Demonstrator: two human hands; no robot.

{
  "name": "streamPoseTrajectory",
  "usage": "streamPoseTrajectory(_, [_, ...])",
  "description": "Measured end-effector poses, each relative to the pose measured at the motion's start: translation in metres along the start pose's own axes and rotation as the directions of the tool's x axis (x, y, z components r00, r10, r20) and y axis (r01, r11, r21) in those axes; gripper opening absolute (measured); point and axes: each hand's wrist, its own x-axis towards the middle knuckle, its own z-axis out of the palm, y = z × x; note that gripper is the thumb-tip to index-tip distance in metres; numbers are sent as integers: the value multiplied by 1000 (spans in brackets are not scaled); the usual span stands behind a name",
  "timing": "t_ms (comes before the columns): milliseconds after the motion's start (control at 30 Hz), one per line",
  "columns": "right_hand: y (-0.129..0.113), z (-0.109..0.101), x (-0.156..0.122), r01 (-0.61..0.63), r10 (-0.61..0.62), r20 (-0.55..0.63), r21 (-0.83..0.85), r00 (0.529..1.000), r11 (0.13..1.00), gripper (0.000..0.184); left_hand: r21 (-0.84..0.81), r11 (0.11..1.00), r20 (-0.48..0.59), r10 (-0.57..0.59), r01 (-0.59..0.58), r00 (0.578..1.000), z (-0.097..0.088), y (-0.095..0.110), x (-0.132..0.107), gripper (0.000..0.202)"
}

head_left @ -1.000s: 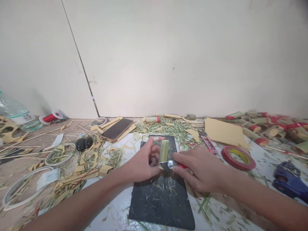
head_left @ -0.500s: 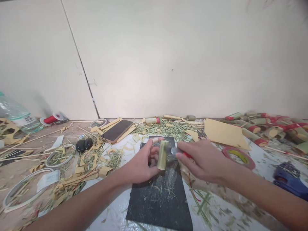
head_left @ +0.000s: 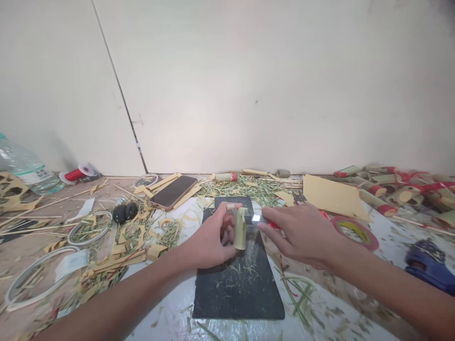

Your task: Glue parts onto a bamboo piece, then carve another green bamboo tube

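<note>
My left hand (head_left: 215, 237) is closed around a short green bamboo tube (head_left: 241, 237), held almost upright above a black board (head_left: 238, 293). A pale wrap shows on one of its fingers. My right hand (head_left: 302, 234) grips a knife (head_left: 256, 218) with a red handle, its fingers wrapped round it. The metal blade lies against the tube's upper right side, where a sliver appears to peel up. Thin green shavings lie on the board below. The blade's far edge is hidden by the tube.
A phone (head_left: 174, 192) lies behind my left hand amid paper scraps and shavings. At right are red tape (head_left: 355, 232), a yellow sheet (head_left: 334, 196), several bamboo pieces (head_left: 377, 189) and a blue tool (head_left: 428, 265). White hoops (head_left: 42, 279) and a bottle (head_left: 30, 166) are at left.
The blade has turned slightly and catches the light; a sliver now stands up at the tube's top. The black board has shifted and turned a little beneath my hands.
</note>
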Motion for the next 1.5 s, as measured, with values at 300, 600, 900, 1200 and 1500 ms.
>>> streamPoseTrajectory(300, [36,-11,14,-294,310,-117,139,943,946,37,-19,1000,51,15,-14,999,0,4,-1,64])
streamPoseTrajectory(600, [2,-3,17,-116,152,18,734,988,670,24,182,981,-5,73,-71,997,4,-1,-1,70])
streamPoseTrajectory(900, [10,0,17,-39,50,12,817,999,575,21,116,990,66,70,-77,995,4,0,-2,78])
streamPoseTrajectory(1200, [6,-7,7,-71,76,10,503,997,861,29,-90,996,-40,20,-23,999,2,-2,1,76])
streamPoseTrajectory(1500, [-14,-9,-10,119,-151,118,246,981,962,26,-91,996,-40,-11,7,999,1,-3,3,77])
